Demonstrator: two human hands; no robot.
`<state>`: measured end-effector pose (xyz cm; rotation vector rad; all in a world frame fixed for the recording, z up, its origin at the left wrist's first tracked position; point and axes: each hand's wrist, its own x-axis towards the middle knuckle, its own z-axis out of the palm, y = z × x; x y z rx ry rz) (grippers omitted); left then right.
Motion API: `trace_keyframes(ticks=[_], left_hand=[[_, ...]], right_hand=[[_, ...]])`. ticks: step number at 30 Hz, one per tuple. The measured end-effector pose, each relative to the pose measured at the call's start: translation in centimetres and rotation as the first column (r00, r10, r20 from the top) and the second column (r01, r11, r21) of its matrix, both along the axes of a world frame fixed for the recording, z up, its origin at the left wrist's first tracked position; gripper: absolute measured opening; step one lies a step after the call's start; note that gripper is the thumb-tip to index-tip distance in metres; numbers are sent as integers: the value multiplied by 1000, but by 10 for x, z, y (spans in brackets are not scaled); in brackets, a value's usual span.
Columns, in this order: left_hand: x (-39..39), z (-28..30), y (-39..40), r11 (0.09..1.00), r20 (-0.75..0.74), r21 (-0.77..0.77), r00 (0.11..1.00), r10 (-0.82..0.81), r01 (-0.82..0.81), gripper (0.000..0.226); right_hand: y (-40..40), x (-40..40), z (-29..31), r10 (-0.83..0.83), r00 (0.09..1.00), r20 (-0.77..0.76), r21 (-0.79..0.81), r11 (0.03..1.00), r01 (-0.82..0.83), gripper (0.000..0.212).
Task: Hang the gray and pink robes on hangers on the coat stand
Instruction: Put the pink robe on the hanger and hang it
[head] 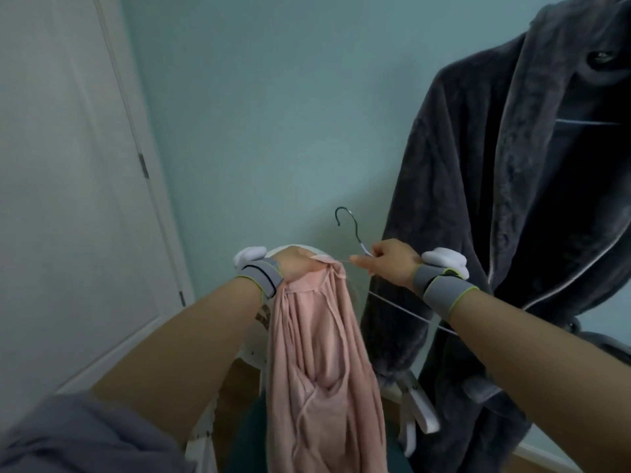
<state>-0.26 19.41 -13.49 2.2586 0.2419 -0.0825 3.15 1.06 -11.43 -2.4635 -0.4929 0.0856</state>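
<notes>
The gray robe point(505, 206) is the biggest thing in view. It already hangs at the right, collar high near the top right corner of the view, with a thin hanger bar showing across its open front. The coat stand itself is hidden behind it, so I cannot tell which peg carries it. To the left stands a white door point(68, 199), against a pale green wall point(273, 97).

The pink robe point(321, 353) drops in a long bunched fall from the centre to the bottom edge of the view, gathered at its top in the left hand point(295, 264), whose fingers curl round the fabric. Behind it sits something white and rounded, too hidden to name.

The wire hanger point(403, 310) is held by the right hand point(389, 264), which pinches it just below the hook. One arm of the wire runs toward the pink fabric and seems just to enter it; the bottom bar passes under the right wrist.

The step in hand looks like threading the hanger into the pink robe's shoulder. To do it well, the left hand should find the neck opening instead of holding a clump, and spread it so the wire arm slides inside the shoulder seam. The right hand should keep the hook upright and clear of the gray robe's sleeve. Thin, slippery fabric may slide off a bare wire, so both shoulders need seating before lifting.
</notes>
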Motion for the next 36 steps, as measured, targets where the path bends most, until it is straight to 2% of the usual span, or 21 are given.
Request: trace_keyframes(ticks=[2, 4, 6, 10, 15, 20, 24, 27, 30, 31, 33, 36], left_hand=[[1, -3, 4, 995, -13, 95, 999, 39, -38, 43], [2, -9, 12, 984, -25, 150, 994, 103, -98, 47], [4, -17, 23, 979, -82, 152, 985, 151, -137, 54], [3, -27, 42, 961, -174, 218, 962, 212, -172, 69], [-2, -30, 54, 923, -186, 353, 955, 229, -153, 75], [-5, -25, 42, 905, -126, 419, 981, 144, -79, 71], [-7, -17, 17, 910, -178, 405, 984, -14, 86, 50], [-12, -13, 9, 928, -156, 368, 988, 3, 55, 55], [-16, -8, 8, 940, -144, 329, 989, -45, 91, 71], [-17, -6, 5, 926, -140, 354, 986, -86, 131, 73], [-18, -3, 0, 912, -125, 352, 976, -178, 211, 62], [-23, -4, 0, 897, -136, 356, 964, -230, 264, 52]], right_hand=[[-6, 0, 4, -47, 995, 82, -85, 995, 54, 51], [-14, 1, 8, -31, 999, 14, -100, 994, 32, 53], [-20, 2, 11, -35, 999, -27, -103, 994, 32, 48], [-27, 5, 19, -115, 989, 88, -164, 978, 128, 33], [-36, 5, 39, -137, 972, 192, -288, 939, 189, 31], [-20, -4, 31, -46, 990, 134, -381, 920, 94, 32], [6, -13, -2, -28, 999, 39, -278, 960, 38, 38], [15, -14, -18, -12, 1000, -20, -199, 980, 8, 41], [19, -19, -27, 48, 991, -127, -64, 996, -57, 46], [22, -21, -30, 75, 977, -200, 15, 997, -74, 46], [30, -26, -36, 131, 927, -351, 169, 983, -75, 41], [36, -34, -44, 178, 847, -500, 248, 967, -57, 35]])
